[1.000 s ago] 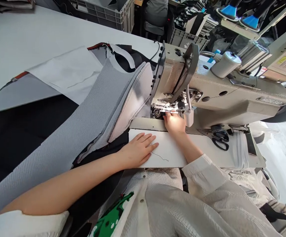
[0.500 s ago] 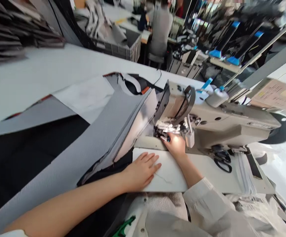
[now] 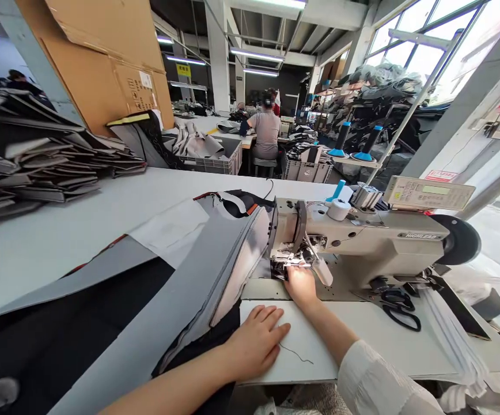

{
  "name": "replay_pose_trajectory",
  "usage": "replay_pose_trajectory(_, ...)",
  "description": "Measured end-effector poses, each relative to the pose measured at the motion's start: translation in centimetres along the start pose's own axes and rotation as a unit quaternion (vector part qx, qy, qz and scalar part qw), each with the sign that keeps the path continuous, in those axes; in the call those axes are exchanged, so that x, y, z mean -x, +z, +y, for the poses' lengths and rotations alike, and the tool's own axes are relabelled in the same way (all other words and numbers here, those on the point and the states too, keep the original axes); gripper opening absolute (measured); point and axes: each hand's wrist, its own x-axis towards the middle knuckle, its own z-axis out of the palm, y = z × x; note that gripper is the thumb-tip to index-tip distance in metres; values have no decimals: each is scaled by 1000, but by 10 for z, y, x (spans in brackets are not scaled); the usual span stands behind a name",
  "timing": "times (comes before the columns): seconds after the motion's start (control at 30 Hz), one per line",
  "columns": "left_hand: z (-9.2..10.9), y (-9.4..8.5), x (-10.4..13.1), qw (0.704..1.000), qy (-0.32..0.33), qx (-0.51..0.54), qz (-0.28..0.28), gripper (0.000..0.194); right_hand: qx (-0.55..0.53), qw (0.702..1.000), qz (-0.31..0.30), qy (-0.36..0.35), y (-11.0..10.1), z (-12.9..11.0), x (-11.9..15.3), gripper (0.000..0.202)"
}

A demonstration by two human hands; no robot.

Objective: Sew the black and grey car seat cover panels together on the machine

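Left hand [image 3: 256, 340]: palm down on the table [image 3: 375, 328], fingers loosely spread, nothing visible in its grip. Right hand [image 3: 302, 286]: fingers partly curled, up at the needle end of the sewing machine [image 3: 358, 239]; fingertips hidden, can't tell how far open or whether they hold anything.

Grey-and-black fabric piece [image 3: 167, 305] is on the table, left of both hands, running from beside the needle end down to lower left. Left wrist and forearm lie over its dark near edge; right hand sits just right of its top end.

Loose thread [image 3: 296, 353] just right of left hand. Scissors [image 3: 396, 305] and white strips [image 3: 453, 334] farther right.
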Motion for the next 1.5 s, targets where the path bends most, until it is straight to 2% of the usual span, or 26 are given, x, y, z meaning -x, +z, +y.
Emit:
replay_pose_trajectory(0.23,2,-7,2,999,20,-34,3,43,-29,999,22,7,-4,0,3,20)
replay_pose_trajectory(0.33,1,-8,2,999,34,-20,-3,39,-59,998,15,2,-6,1,12,28)
replay_pose_trajectory(0.47,-3,-7,4,992,71,106,-10,30,-120,992,-17,-29,-13,12,46,41)
replay_pose_trajectory(0.53,-5,-8,4,973,29,230,-19,30,-171,983,-41,-57,-21,24,70,35)
replay_pose_trajectory(0.6,-3,-11,1,921,-88,376,-43,30,-246,965,-49,-79,-32,38,92,29)
replay_pose_trajectory(0.67,2,-16,-10,832,-197,514,-75,33,-326,941,-42,-83,-42,53,109,29)
replay_pose_trajectory(0.73,13,-21,-27,740,-232,621,-118,43,-381,919,-41,-95,-48,67,120,28)
replay_pose_trajectory(0.77,20,-23,-38,706,-227,656,-144,47,-395,911,-45,-112,-49,73,124,27)
replay_pose_trajectory(0.8,28,-24,-49,684,-220,674,-169,50,-401,905,-50,-132,-49,80,127,28)
replay_pose_trajectory(0.83,36,-23,-61,675,-218,679,-188,51,-397,904,-53,-150,-48,86,130,28)
replay_pose_trajectory(0.93,58,-14,-94,688,-233,657,-202,47,-354,917,-60,-172,-48,110,138,34)
replay_pose_trajectory(1.03,76,3,-123,693,-245,642,-218,46,-326,925,-94,-169,-52,140,142,37)
replay_pose_trajectory(1.13,93,17,-147,694,-241,638,-231,46,-348,922,-108,-127,-59,173,141,38)
replay_pose_trajectory(1.2,106,23,-160,710,-228,618,-249,46,-343,933,-84,-67,-61,193,136,47)
replay_pose_trajectory(1.27,122,27,-173,736,-205,578,-286,41,-286,955,-53,-57,-64,210,130,56)
replay_pose_trajectory(1.33,140,32,-188,761,-171,542,-313,32,-220,969,-10,-117,-67,227,127,58)
replay_pose_trajectory(1.4,158,39,-209,783,-120,523,-314,23,-205,963,45,-170,-72,252,126,44)
replay_pose_trajectory(1.43,168,43,-222,794,-90,518,-306,20,-219,960,72,-160,-74,268,125,36)
replay_pose_trajectory(1.5,188,53,-251,820,-13,500,-279,15,-258,956,122,-70,-78,310,123,31)
